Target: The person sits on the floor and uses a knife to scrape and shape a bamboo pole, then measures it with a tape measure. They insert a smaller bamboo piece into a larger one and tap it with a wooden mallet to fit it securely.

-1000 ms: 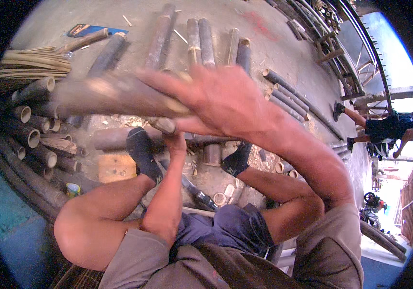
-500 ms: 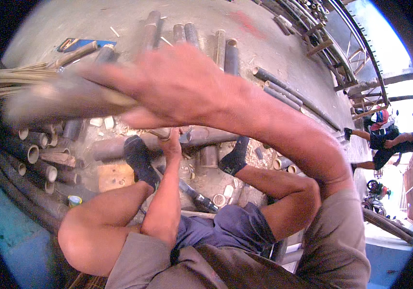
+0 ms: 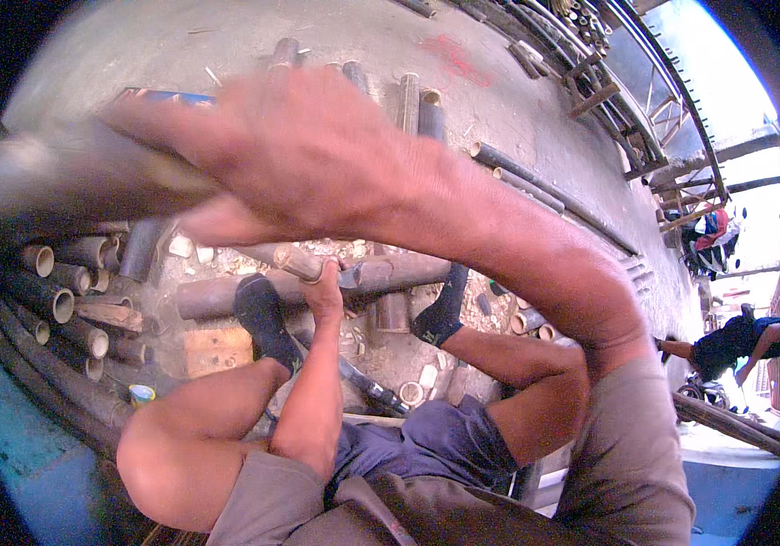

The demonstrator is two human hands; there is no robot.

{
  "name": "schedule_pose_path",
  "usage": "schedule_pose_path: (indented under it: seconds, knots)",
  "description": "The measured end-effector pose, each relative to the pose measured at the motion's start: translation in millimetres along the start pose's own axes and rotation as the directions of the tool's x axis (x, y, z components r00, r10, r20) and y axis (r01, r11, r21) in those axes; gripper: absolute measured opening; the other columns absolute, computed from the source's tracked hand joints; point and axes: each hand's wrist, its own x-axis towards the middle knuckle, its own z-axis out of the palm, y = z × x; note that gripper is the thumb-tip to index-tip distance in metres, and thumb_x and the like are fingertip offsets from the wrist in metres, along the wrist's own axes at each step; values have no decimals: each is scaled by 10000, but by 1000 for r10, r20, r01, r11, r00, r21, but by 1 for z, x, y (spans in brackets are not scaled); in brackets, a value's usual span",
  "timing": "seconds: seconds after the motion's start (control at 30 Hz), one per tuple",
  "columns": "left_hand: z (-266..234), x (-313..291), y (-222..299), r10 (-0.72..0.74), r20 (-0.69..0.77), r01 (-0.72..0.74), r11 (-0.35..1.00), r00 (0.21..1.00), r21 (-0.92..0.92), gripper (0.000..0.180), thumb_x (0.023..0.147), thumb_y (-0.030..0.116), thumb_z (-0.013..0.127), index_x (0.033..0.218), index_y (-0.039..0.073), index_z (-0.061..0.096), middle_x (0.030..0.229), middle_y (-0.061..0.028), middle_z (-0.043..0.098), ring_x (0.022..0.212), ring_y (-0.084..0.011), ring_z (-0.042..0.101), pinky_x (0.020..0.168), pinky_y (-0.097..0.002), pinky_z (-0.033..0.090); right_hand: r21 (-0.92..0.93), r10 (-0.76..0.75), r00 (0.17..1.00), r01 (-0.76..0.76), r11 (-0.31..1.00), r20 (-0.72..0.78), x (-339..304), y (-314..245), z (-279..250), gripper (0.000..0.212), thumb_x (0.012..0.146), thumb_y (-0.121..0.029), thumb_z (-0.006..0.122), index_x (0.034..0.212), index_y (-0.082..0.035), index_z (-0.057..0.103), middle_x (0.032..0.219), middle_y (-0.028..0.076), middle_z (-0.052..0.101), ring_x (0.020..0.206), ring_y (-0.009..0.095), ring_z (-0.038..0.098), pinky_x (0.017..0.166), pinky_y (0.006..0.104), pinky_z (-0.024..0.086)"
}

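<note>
My right hand [image 3: 290, 155], raised across the upper middle, is closed around a thick, round, club-like piece [image 3: 71, 187]. Motion smears that piece, so its exact kind is unclear. Lower down, between my feet, my left hand [image 3: 324, 293] is closed around a short rod [image 3: 297, 262] with a pale round end. A bit of grey metal [image 3: 350, 276] shows right beside those fingers; whether it belongs to the rod I cannot tell. Directly behind the left hand a thick brown bamboo pole [image 3: 210, 296] lies across the floor, with my dark-socked feet at it.
Cut bamboo tubes [image 3: 62, 305] are stacked at the left, beside a yellowish block [image 3: 217, 352]. More poles [image 3: 554, 191] lie on the floor to the right. A dark tool [image 3: 372, 387] lies between my legs. Another person [image 3: 740, 350] is at the far right.
My right hand and the blurred piece have shifted slightly left and down. The left hand stays in nearly the same place on the rod. The person at far right has moved lower in view.
</note>
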Motion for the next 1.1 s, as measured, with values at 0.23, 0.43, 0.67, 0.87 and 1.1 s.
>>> schedule_pose_path:
  seconds: [0.23, 0.43, 0.67, 0.87, 1.1]
  knots:
    - [6, 13, -20, 180, -35, -169, 965, 983, 201, 295, 936, 242, 671, 1074, -19, 681, 1134, -96, 738, 1092, -302, 646, 991, -452, 458, -125, 277, 625, -276, 953, 730, -79, 1, -7, 824, 806, -388, 771, 1536, -214, 430, 705, 191, 656, 656, 414, 684, 577, 515, 542]
    - [4, 13, -42, -7, -5, 6, 993, 1000, -119, 264, 952, 233, 647, 1045, -13, 668, 1020, -58, 712, 1025, -257, 642, 964, -402, 465, -51, 113, 973, -105, 993, 203, -8, 6, -2, 799, 771, -415, 787, 1468, -199, 461, 760, 174, 688, 705, 403, 705, 587, 540, 549]
    - [-6, 15, -57, 83, -6, -75, 926, 996, 370, 733, 1073, 477, 459, 1616, 32, 252, 1712, -109, 167, 1561, -274, 159, 1274, -425, 133, -3, 115, 823, -136, 991, 556, -65, 2, -9, 820, 791, -424, 784, 1496, -156, 462, 732, 200, 665, 680, 390, 703, 593, 533, 544]
    - [10, 11, -38, -13, -71, 10, 998, 997, -56, 549, 1000, 384, 551, 1387, 25, 401, 1459, -100, 350, 1335, -245, 328, 1137, -405, 258, -73, 156, 921, -139, 988, 357, -61, 19, 14, 843, 797, -433, 773, 1536, -232, 419, 667, 170, 630, 644, 396, 687, 574, 523, 538]
    - [13, 12, -27, -81, -127, 62, 987, 989, -147, 339, 914, 276, 658, 1118, 18, 575, 1165, -90, 565, 1072, -210, 525, 976, -381, 404, -291, 331, 581, -164, 943, 744, -107, 6, 0, 806, 790, -413, 764, 1522, -254, 467, 688, 172, 662, 655, 391, 699, 555, 498, 537]
